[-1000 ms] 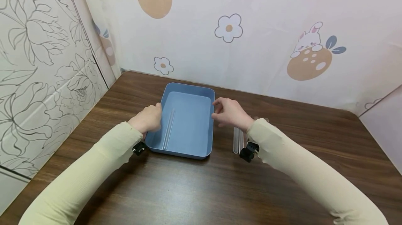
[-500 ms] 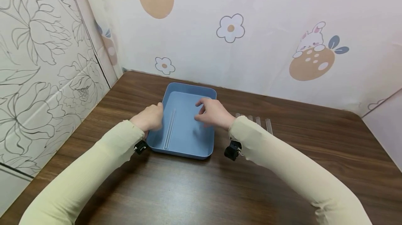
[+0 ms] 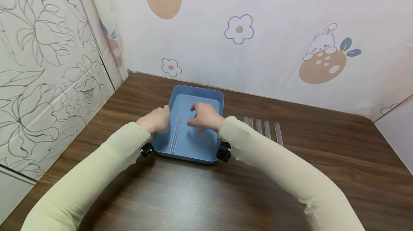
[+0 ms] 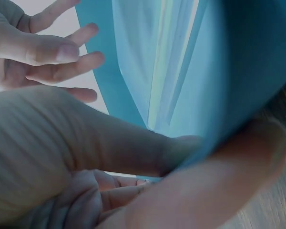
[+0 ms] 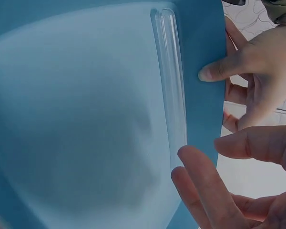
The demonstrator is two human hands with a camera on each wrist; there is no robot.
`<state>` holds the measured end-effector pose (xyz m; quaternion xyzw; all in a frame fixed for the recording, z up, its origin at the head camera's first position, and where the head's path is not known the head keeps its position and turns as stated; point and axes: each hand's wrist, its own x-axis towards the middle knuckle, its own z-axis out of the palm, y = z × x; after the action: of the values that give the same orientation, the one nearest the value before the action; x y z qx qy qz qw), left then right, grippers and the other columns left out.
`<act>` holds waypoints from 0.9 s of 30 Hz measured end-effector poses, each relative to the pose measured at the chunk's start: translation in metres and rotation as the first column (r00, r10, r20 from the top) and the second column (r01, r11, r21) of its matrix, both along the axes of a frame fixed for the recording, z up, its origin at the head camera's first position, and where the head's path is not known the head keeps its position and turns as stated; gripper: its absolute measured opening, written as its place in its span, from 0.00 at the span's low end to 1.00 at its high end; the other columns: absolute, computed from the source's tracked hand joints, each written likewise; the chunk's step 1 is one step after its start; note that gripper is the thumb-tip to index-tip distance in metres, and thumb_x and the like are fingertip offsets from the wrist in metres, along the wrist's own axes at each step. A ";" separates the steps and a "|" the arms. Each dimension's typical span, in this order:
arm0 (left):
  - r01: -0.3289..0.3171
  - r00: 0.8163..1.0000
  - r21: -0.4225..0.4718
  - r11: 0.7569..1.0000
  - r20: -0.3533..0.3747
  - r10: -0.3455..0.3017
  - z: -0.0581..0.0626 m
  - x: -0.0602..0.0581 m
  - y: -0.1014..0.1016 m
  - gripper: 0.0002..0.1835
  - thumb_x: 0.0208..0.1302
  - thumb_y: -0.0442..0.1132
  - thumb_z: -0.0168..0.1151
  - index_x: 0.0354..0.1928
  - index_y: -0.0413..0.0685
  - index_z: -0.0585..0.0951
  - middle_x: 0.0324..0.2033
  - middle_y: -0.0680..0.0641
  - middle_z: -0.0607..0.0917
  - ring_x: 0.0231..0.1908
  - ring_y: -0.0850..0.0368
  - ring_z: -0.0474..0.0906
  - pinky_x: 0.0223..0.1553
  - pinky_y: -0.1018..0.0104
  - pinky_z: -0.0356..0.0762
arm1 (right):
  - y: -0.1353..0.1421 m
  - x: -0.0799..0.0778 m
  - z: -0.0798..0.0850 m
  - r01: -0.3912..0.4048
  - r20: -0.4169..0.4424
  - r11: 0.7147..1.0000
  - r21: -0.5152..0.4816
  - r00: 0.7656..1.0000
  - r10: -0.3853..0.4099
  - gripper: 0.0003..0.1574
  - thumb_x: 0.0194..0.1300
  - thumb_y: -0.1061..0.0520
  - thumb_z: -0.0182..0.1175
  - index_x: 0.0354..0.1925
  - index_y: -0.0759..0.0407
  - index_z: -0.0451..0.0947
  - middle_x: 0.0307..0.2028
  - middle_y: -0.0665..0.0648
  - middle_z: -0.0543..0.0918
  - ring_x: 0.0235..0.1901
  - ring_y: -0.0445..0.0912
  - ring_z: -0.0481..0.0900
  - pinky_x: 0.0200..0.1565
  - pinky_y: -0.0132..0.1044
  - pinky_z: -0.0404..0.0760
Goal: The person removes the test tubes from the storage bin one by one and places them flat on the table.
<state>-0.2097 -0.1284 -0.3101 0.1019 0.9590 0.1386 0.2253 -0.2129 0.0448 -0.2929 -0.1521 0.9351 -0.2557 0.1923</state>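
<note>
A blue rectangular tray (image 3: 193,157) lies on the table, its left wall pinched between the thumb and fingers of my left hand (image 3: 156,120). Inside, along the left side, rests a clear test tube (image 3: 175,136) with a rounded end toward me. My right hand (image 3: 204,117) hovers over the tray's middle, holding nothing. In the right wrist view a gap shows between its thumb and fingertips, which come close to the far end of the test tube (image 5: 170,71). The left wrist view shows the tray wall (image 4: 117,107) between my left thumb and fingers.
Several clear tubes (image 3: 267,129) lie side by side on the brown wooden table (image 3: 180,195), right of the tray and partly hidden behind my right sleeve (image 3: 277,163). A patterned curtain (image 3: 274,55) hangs along the table's back edge.
My right hand has moved left, from beside the tray's right wall to over its middle, uncovering more tubes on the table. My left hand keeps its grip on the tray.
</note>
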 end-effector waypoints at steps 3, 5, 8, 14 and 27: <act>-0.013 1.000 -0.002 1.000 0.005 0.013 0.000 0.000 0.001 0.35 0.63 0.26 0.48 0.69 0.23 0.47 0.54 0.19 0.70 0.18 0.46 0.82 0.15 0.61 0.78 | -0.007 -0.001 -0.002 0.005 0.015 1.000 0.017 1.000 -0.006 0.34 0.62 0.57 0.62 0.63 0.66 0.66 0.43 0.61 0.81 0.21 0.44 0.84 0.39 0.34 0.83; -0.024 1.000 0.000 1.000 0.009 0.024 0.000 -0.001 0.001 0.35 0.64 0.26 0.48 0.70 0.24 0.46 0.55 0.19 0.69 0.17 0.47 0.82 0.15 0.61 0.78 | -0.010 -0.002 -0.003 0.007 0.023 1.000 0.025 1.000 -0.007 0.34 0.62 0.56 0.62 0.63 0.66 0.66 0.47 0.62 0.81 0.22 0.44 0.85 0.41 0.35 0.83; -0.046 0.999 0.011 0.999 0.027 0.046 0.000 -0.001 0.002 0.36 0.65 0.26 0.47 0.71 0.25 0.43 0.58 0.18 0.66 0.12 0.45 0.80 0.13 0.60 0.78 | -0.015 -0.004 -0.006 -0.001 0.025 0.999 0.040 1.000 0.000 0.35 0.63 0.55 0.62 0.64 0.66 0.65 0.54 0.64 0.78 0.21 0.44 0.85 0.45 0.36 0.82; -0.048 0.998 0.004 0.999 0.035 0.048 0.000 -0.001 0.002 0.37 0.65 0.27 0.47 0.71 0.26 0.42 0.60 0.20 0.66 0.13 0.48 0.80 0.13 0.61 0.77 | -0.025 -0.008 -0.010 -0.004 0.022 0.999 0.042 1.000 0.003 0.39 0.62 0.53 0.64 0.66 0.68 0.63 0.61 0.66 0.74 0.21 0.46 0.85 0.44 0.36 0.83; -0.028 0.999 0.000 1.000 -0.017 0.028 -0.001 0.001 0.002 0.31 0.63 0.28 0.50 0.65 0.23 0.54 0.44 0.23 0.76 0.21 0.44 0.83 0.17 0.61 0.79 | -0.041 -0.011 -0.021 0.005 0.063 0.999 0.045 0.998 -0.007 0.34 0.58 0.57 0.68 0.57 0.68 0.65 0.42 0.64 0.80 0.22 0.50 0.85 0.28 0.35 0.84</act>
<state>-0.2090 -0.1264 -0.3111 0.0896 0.9622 0.1407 0.2152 -0.2238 0.0034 -0.3141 -0.1367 0.9346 -0.2399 0.2244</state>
